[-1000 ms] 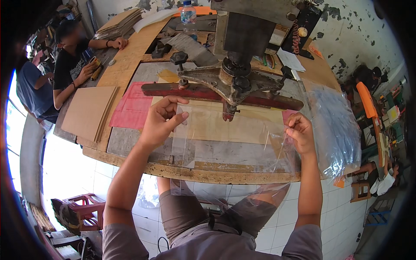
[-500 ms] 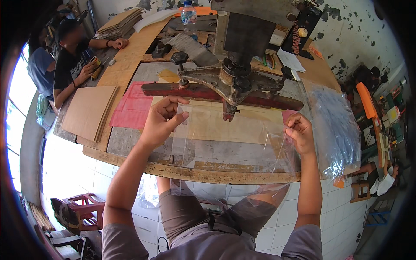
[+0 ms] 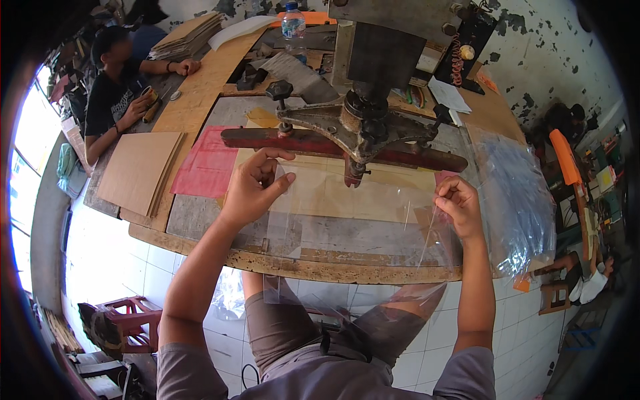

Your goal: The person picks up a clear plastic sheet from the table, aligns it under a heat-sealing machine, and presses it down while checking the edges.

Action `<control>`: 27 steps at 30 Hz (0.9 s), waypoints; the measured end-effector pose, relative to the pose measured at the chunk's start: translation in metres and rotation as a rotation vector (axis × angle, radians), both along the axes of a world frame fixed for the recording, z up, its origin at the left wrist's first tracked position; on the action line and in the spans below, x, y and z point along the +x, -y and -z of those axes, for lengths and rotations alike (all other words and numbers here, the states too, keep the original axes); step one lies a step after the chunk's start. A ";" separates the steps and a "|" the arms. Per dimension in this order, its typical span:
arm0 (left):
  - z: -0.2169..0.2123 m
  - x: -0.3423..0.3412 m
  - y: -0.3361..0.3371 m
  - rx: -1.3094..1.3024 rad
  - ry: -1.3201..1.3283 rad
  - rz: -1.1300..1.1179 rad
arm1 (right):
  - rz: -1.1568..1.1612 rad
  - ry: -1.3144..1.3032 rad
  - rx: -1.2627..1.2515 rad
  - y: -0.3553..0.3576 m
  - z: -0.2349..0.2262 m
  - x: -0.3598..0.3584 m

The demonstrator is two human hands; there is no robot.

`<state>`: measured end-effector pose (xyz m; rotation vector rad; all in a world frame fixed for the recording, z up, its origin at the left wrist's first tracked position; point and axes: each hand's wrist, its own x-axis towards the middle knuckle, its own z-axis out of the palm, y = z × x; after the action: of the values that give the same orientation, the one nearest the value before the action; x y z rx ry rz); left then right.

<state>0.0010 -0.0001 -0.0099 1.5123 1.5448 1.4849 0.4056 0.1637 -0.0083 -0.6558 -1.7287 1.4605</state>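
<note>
A clear plastic sheet (image 3: pixel 347 220) is stretched across the front of the wooden workbench (image 3: pixel 300 267) and hangs down over my lap. My left hand (image 3: pixel 257 187) pinches its upper left corner. My right hand (image 3: pixel 459 205) pinches its upper right corner. Both hands are just in front of a heavy metal press (image 3: pixel 363 117) with a long red bar (image 3: pixel 300 141). Under the sheet lies a flat beige board (image 3: pixel 360 193).
A pink sheet (image 3: pixel 207 170) and stacked brown cardboard (image 3: pixel 137 173) lie to the left. A pile of clear plastic bags (image 3: pixel 517 193) hangs at the right end. Another person (image 3: pixel 117 100) sits at the far left. A water bottle (image 3: pixel 291 20) stands at the back.
My hands and the plastic sheet have barely moved. The person at the far left has shifted position slightly.
</note>
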 end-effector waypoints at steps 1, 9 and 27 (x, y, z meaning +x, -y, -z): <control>-0.001 0.001 0.000 -0.009 -0.005 -0.008 | 0.001 -0.002 -0.005 0.001 0.000 0.000; 0.001 0.006 0.004 0.012 -0.399 -0.115 | -0.027 0.010 -0.028 0.006 -0.002 -0.003; -0.010 0.186 0.152 -0.037 -0.315 0.071 | 0.188 -0.310 0.005 0.160 -0.013 -0.030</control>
<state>0.1869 -0.1522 0.0001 1.8268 1.6616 1.2154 0.3760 0.0034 0.0048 -0.5409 -1.3939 1.3464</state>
